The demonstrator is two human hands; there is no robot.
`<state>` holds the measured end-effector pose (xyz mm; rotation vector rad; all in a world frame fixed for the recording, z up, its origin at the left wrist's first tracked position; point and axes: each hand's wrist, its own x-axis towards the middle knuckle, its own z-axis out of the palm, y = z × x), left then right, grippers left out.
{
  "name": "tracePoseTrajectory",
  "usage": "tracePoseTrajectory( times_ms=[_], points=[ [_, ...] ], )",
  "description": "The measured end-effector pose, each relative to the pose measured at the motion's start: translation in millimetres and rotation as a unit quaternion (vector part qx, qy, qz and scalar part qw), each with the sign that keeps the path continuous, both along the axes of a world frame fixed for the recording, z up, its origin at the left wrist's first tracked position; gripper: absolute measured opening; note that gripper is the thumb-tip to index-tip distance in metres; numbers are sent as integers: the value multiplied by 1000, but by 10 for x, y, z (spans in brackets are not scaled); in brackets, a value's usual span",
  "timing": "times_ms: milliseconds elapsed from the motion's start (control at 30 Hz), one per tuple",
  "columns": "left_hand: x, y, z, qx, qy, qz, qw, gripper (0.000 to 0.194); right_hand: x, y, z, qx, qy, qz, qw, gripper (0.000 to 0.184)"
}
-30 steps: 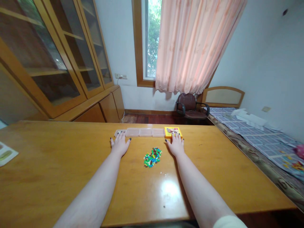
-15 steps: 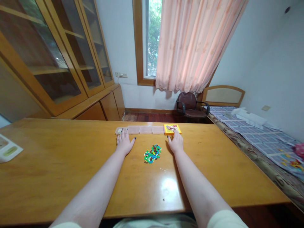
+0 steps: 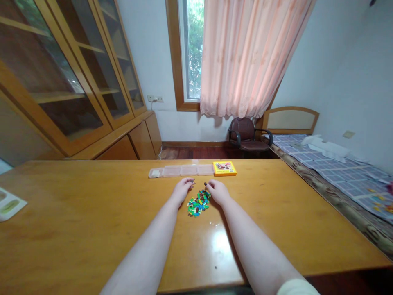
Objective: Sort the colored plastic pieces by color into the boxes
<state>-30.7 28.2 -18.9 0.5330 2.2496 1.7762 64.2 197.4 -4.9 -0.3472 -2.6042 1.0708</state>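
A small heap of tiny toy building bricks [image 3: 198, 204], green, blue, white, yellow and brown, lies on the wooden table [image 3: 92, 221]. My left hand [image 3: 182, 190] is just above and left of the heap, its fingers loosely bent and a little apart, with nothing visible in them. At the heap's upper right edge is my right hand [image 3: 217, 191], fingers curved inward; its thumb side is partly hidden. Beyond the hands stands a row of clear plastic trays [image 3: 188, 170], ending at a yellow box [image 3: 225, 168] with a printed lid.
A white and green object [image 3: 10, 205] sits at the table's left edge. A few clear bits [image 3: 214, 224] lie nearer me, below the heap. Past the table are a brown armchair [image 3: 245, 133], a bed [image 3: 331, 157] on the right and a glass-door cabinet [image 3: 76, 82] on the left.
Both hands have left the trays and the yellow box and come inward and nearer to me, beside the brick heap. Their spread fingers are now bent. Trays, box and heap look unmoved.
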Motion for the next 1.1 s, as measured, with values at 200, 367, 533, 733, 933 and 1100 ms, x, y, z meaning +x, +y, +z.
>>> tracePoseTrajectory(
  times_ms=[200,367,533,733,933,1100],
  points=[
    [226,53,125,-135,208,-83,965,29,-11,53,-8,-103,15,50,993,51],
    [325,78,200,-276,269,-123,914,39,-3,49,3,-46,31,59,997,48],
    [322,52,181,-327,281,-118,895,41,21,44,63,24,17,97,995,41],
    [278,38,205,-340,269,-67,899,39,10,87,54,28,0,37,999,40],
    [272,15,225,-329,304,-105,888,38,-7,88,17,-22,11,15,1000,38],
    [207,-64,260,-359,305,-78,879,31,13,56,54,-19,12,79,997,42]
  ],
)
